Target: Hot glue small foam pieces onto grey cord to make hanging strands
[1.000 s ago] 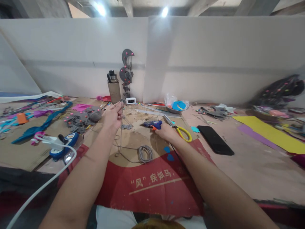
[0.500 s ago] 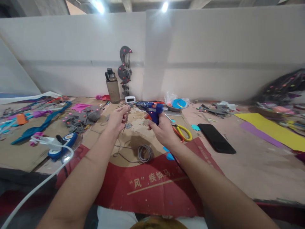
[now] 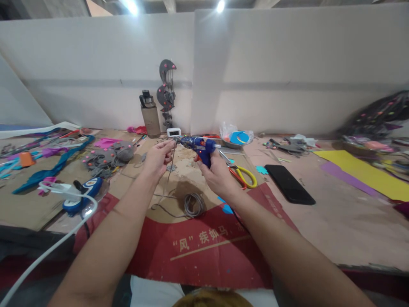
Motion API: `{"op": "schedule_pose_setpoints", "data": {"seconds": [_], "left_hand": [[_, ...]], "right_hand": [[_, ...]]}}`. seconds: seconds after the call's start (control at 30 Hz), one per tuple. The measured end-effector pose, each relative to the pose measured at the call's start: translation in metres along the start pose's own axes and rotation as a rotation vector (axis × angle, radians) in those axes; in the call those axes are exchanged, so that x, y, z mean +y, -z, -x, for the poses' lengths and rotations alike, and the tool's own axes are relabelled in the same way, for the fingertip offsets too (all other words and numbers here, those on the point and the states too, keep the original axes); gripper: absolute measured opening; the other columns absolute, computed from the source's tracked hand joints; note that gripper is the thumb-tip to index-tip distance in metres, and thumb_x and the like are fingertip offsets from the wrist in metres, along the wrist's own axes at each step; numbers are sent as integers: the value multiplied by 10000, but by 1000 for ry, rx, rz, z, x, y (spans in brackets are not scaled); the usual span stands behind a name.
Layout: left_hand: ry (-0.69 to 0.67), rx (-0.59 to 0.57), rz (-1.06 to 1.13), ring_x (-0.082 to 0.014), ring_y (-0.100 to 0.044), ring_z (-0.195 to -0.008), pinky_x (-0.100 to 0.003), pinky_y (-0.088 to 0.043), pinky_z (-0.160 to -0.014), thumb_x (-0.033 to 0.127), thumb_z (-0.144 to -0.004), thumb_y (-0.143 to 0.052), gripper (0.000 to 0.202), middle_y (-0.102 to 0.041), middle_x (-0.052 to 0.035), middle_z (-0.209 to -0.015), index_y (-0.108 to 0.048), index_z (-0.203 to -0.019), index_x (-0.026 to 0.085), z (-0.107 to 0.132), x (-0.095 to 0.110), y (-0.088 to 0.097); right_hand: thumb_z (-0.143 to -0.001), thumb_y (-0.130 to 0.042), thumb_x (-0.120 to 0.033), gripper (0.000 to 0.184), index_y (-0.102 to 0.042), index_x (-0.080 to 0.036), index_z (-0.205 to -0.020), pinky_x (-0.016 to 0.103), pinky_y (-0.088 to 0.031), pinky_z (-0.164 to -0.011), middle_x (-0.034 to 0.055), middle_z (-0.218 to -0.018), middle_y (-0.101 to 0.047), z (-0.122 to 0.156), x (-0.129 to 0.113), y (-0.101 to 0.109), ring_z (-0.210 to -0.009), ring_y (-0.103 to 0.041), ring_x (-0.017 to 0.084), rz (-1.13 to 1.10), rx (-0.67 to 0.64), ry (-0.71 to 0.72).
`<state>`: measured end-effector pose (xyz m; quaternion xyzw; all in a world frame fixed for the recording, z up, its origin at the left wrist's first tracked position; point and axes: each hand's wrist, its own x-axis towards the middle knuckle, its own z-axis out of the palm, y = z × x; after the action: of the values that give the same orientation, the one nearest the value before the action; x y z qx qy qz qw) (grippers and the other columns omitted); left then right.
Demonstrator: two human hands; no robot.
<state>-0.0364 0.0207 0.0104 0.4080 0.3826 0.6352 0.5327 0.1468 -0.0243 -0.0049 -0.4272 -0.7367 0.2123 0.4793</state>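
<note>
My right hand is wrapped round the handle of a blue hot glue gun, whose nozzle points left. The nozzle tip is close to the fingertips of my left hand; whether they touch I cannot tell. My left hand pinches a grey cord, which hangs down from the fingers. Below, a coil of the same grey cord lies on a red and brown cardboard sheet. A small grey cut piece rests on the cardboard beneath the hands.
Scissors with yellow and orange handles and a black phone lie at right. A bottle and a hanging grey moon ornament stand at the back. A power strip with a white cable is at left.
The glue gun's nozzle has come slightly nearer to my left fingertips, moving left. Both hands keep their grip, and the view has shifted a little.
</note>
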Motion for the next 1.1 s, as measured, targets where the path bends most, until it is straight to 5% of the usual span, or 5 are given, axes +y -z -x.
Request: {"op": "schedule_pose_setpoints", "data": {"seconds": [0.8,1.1], "left_hand": [[-63,19,-47,-13,-331,-429,-145,-188,-370,238,-534,-799,239,-491,31,-551,-667,-685,109,2,1,-3],[-120,53,-25,-17,-334,-429,-146,-189,-368,226,-540,-779,250,-497,36,-565,-651,-724,118,-6,0,5]], "right_hand": [[-849,-458,-258,245,-516,-168,-1069,413,-451,-832,126,-1005,-601,-1,-1,0,-888,-559,239,83,49,57],[-719,-498,-209,256,-476,-207,-975,242,-448,-521,24,-892,-649,-8,16,-2,-556,-518,102,-358,33,-259]]}}
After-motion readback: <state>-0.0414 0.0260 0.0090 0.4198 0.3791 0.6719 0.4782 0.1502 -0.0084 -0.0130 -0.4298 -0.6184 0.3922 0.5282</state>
